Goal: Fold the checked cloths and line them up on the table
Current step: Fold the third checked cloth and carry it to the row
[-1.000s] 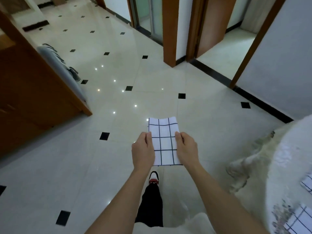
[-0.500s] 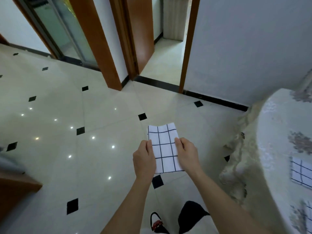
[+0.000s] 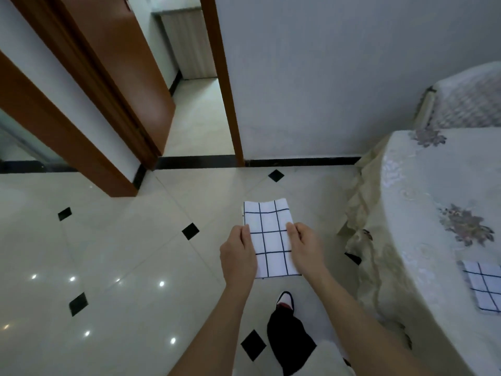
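while hands (image 3: 268,253) grip cloth (image 3: 269,240), table (image 3: 423,213) nearby

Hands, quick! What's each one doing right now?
Left hand: shut on the cloth.
Right hand: shut on the cloth.

This is a home, a living or dining room by the look of it. The floor (image 3: 113,267) is glossy cream tile with small black diamond insets, ceiling lights glinting on it. Brown wooden door frames (image 3: 67,137) line the white wall (image 3: 325,77), and 1 door (image 3: 127,77) stands open onto a side room. At the right, a table (image 3: 423,213) wears a flowered, lacy cloth, with a covered seat (image 3: 471,104) behind it.
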`<action>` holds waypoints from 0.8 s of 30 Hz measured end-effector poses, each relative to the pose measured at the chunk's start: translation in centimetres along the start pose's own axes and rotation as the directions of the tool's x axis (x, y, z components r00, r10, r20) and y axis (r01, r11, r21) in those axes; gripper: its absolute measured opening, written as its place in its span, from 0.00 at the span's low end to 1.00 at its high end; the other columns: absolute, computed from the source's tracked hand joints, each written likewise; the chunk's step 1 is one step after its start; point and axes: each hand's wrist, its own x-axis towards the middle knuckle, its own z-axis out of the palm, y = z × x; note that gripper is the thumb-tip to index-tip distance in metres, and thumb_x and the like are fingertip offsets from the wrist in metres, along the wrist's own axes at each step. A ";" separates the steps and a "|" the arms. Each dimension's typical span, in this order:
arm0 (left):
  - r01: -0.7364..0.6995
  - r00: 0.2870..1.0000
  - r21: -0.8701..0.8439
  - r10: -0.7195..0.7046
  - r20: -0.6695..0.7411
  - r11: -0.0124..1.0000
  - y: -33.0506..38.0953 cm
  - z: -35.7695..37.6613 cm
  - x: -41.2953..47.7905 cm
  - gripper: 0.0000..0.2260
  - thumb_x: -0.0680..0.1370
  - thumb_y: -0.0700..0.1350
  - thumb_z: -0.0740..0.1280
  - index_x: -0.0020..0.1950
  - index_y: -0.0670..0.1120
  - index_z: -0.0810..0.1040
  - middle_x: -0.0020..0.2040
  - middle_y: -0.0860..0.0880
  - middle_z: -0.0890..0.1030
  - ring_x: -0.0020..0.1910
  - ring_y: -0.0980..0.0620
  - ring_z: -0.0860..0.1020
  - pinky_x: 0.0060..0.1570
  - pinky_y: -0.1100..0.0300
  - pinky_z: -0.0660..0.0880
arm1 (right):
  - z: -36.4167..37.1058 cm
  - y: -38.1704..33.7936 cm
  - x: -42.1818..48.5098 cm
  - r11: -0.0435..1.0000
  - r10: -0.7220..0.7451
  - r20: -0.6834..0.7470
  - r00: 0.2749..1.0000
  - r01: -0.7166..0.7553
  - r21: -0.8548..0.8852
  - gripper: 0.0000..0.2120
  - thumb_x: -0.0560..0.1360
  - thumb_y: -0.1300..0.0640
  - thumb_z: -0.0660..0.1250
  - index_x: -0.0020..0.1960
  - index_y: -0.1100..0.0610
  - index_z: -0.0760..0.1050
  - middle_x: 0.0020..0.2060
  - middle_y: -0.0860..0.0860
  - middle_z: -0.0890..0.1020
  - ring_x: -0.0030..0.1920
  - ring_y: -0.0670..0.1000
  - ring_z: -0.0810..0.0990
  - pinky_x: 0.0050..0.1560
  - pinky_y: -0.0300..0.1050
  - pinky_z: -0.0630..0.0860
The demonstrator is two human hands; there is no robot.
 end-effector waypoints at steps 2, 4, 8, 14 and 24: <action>-0.035 0.999 0.017 0.034 0.019 0.999 1.9 1.9 3.7 0.16 0.84 0.50 0.58 0.40 0.43 0.71 0.31 0.51 0.73 0.29 0.56 0.69 0.28 0.64 0.65 | -0.2 -0.7 4.0 0.999 0.041 -0.026 0.999 -0.041 0.030 0.20 0.83 0.51 0.59 0.34 0.55 0.64 0.28 0.47 0.69 0.30 0.46 0.67 0.33 0.45 0.64; -0.072 0.997 0.030 0.071 0.043 0.997 3.8 3.7 7.1 0.16 0.84 0.50 0.58 0.40 0.44 0.71 0.30 0.51 0.73 0.28 0.56 0.68 0.27 0.64 0.64 | -0.7 -1.2 7.8 0.996 0.071 -0.045 0.996 -0.068 0.049 0.20 0.84 0.51 0.58 0.34 0.55 0.64 0.29 0.48 0.71 0.31 0.47 0.69 0.34 0.46 0.66; -0.122 0.989 0.012 0.121 0.080 0.992 7.3 7.2 12.6 0.16 0.84 0.50 0.58 0.40 0.44 0.72 0.31 0.51 0.74 0.29 0.54 0.70 0.28 0.62 0.64 | -2.3 -2.3 14.7 0.996 0.067 -0.079 0.995 -0.062 0.056 0.20 0.83 0.50 0.58 0.34 0.54 0.66 0.29 0.48 0.71 0.31 0.47 0.70 0.35 0.48 0.68; -0.187 0.970 -0.008 0.186 0.159 0.982 10.8 11.8 17.4 0.15 0.84 0.49 0.58 0.41 0.45 0.73 0.32 0.50 0.76 0.30 0.54 0.74 0.28 0.64 0.68 | -4.7 -2.0 20.5 0.991 0.128 -0.134 0.983 -0.122 0.051 0.19 0.84 0.49 0.58 0.34 0.53 0.66 0.29 0.46 0.72 0.31 0.46 0.70 0.34 0.43 0.68; -0.282 0.905 -0.033 0.277 0.323 0.959 15.8 22.0 25.7 0.12 0.84 0.50 0.58 0.43 0.48 0.74 0.34 0.55 0.76 0.34 0.56 0.77 0.33 0.57 0.76 | -9.2 -1.0 30.5 0.976 0.219 -0.279 0.935 -0.216 0.042 0.20 0.84 0.52 0.58 0.33 0.55 0.64 0.27 0.46 0.69 0.27 0.43 0.67 0.29 0.35 0.63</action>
